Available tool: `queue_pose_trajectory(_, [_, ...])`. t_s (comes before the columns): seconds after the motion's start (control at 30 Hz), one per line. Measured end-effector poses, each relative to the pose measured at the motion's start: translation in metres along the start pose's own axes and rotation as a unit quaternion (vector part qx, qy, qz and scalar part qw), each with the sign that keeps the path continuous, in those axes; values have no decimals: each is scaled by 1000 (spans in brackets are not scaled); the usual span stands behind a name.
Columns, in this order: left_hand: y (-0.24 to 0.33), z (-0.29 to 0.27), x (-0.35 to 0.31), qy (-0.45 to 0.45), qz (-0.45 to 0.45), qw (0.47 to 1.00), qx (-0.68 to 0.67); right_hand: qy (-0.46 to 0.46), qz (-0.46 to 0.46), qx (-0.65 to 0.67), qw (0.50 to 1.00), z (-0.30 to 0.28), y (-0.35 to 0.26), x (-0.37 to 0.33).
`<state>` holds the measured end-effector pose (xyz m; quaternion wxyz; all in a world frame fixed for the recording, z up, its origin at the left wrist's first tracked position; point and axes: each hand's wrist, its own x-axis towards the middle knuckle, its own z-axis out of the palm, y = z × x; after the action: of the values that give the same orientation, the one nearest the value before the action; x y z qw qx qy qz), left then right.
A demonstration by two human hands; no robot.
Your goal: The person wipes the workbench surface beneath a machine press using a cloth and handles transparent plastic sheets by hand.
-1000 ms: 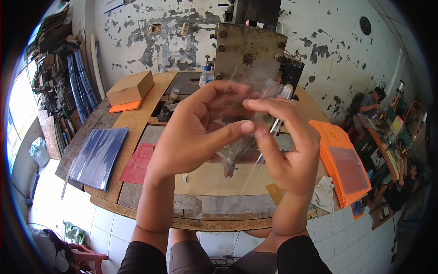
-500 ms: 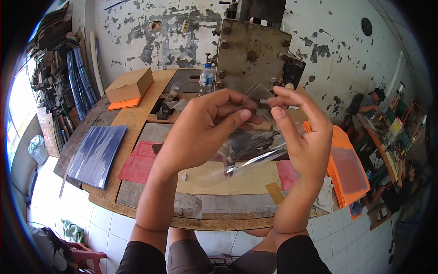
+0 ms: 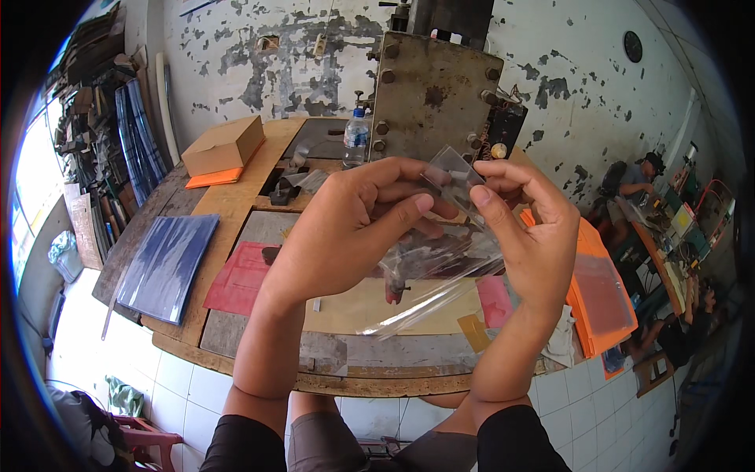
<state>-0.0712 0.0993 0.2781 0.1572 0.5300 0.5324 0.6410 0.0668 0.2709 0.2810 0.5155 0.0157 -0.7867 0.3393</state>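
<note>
Taking the middle of my view as the dial, I am seeing blue plastic covers point(image 3: 169, 263) lying at nine o'clock on the bench point(image 3: 377, 385). At ten, a cardboard box point(image 3: 224, 145) is resting on an orange packet point(image 3: 214, 181). Between eight and nine, a red sheet point(image 3: 236, 279) is lying flat, its near-side end passing behind the wearer's forearm.

Of the two hands, I am watching the left hand point(image 3: 346, 228) hanging above the bench just off dial centre, half curled, its thumb standing apart from the index finger. Its fingers are meeting the clear plastic sheet, but I cannot tell whether they are gripping it. Below it, towards six, a cream board point(image 3: 346, 318) is lying flat. Just before twelve, a water bottle point(image 3: 355, 138) is standing upright.

The clear plastic sheet point(image 3: 440, 263) is hanging between the hands, above the bench, one corner pointing to one o'clock, where a bolted metal press point(image 3: 436, 94) is rising behind. At three, the right hand point(image 3: 535, 220) is nearly closed, pinching the sheet's edge between thumb and fingers.

At four, a white cloth point(image 3: 560, 338) is lying crumpled; slightly above it, orange folders point(image 3: 599, 291) are lying stacked. Between two and three, a co-worker point(image 3: 641, 182) is sitting well apart.
</note>
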Motion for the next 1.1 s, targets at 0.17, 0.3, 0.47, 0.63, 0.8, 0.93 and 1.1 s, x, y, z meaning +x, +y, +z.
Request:
queue_pose_trajectory(0.17, [-7,-3,1,-3,16,1000,-20,-1,4,3,1000,1,0,0])
queue_pose_trajectory(0.3, [-2,-1,4,-16,11,1000,3,13,2,16,1000,-1,2,-1])
queue_pose_trajectory(0.47, [0,-1,1,-14,3,1000,-15,11,-5,14,1000,1,3,0])
queue_pose_trajectory(0.63, [3,-1,1,-17,-10,1000,0,14,-7,7,1000,1,3,0])
queue_pose_trajectory(0.8, [-6,-3,2,-20,22,1000,-8,13,-1,14,1000,2,1,0])
queue_pose_trajectory(0.93, [-1,0,2,-18,9,999,-33,14,5,14,1000,1,2,0])
queue_pose_trajectory(1.1, [-3,-1,2,-16,3,999,-31,17,13,20,1000,2,3,0])
